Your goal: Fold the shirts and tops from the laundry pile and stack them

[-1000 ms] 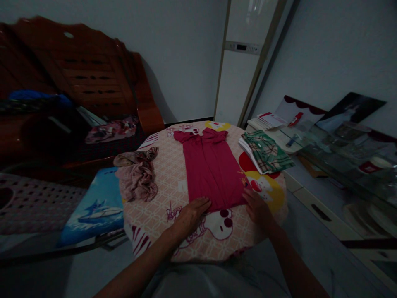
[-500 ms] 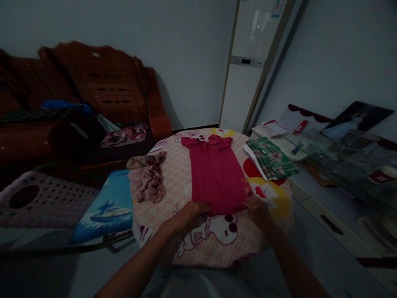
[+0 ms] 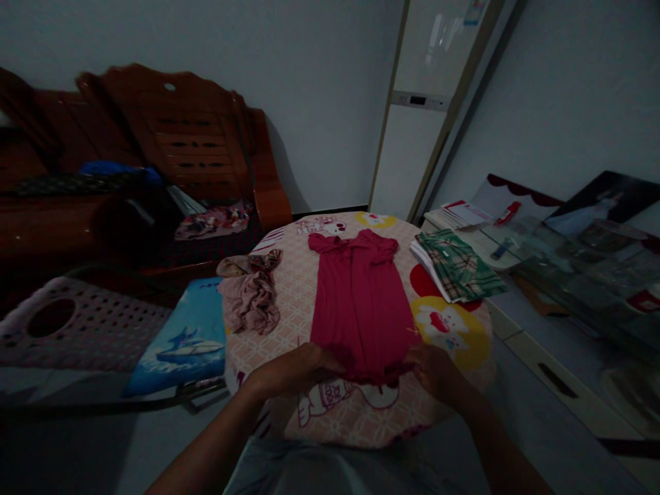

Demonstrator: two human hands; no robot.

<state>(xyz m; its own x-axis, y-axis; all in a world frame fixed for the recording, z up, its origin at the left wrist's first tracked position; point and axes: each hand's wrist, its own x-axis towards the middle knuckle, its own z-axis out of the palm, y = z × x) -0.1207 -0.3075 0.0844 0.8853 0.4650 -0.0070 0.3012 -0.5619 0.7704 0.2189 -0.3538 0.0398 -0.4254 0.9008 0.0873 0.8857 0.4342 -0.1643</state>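
A dark pink short-sleeved garment (image 3: 358,302) lies spread on the round table, its sleeves toward the far side and its hem toward me. My left hand (image 3: 309,364) pinches the hem's left corner, thumb on top. At the right corner of the hem, my right hand (image 3: 430,368) has its fingers closed on the cloth. Beneath the garment is a pale pink patterned tablecloth (image 3: 299,295) with cartoon figures.
Crumpled pinkish cloth (image 3: 252,302) lies at the table's left, and a folded green plaid cloth (image 3: 458,265) at its right. A blue cushion (image 3: 185,337) and a woven chair (image 3: 103,323) stand left. Beside the table on the right is a glass-topped cabinet (image 3: 582,275).
Both hands have drawn the hem toward me, and the garment has slid nearer, covering more of the cartoon figure. The camera view has shifted slightly left.
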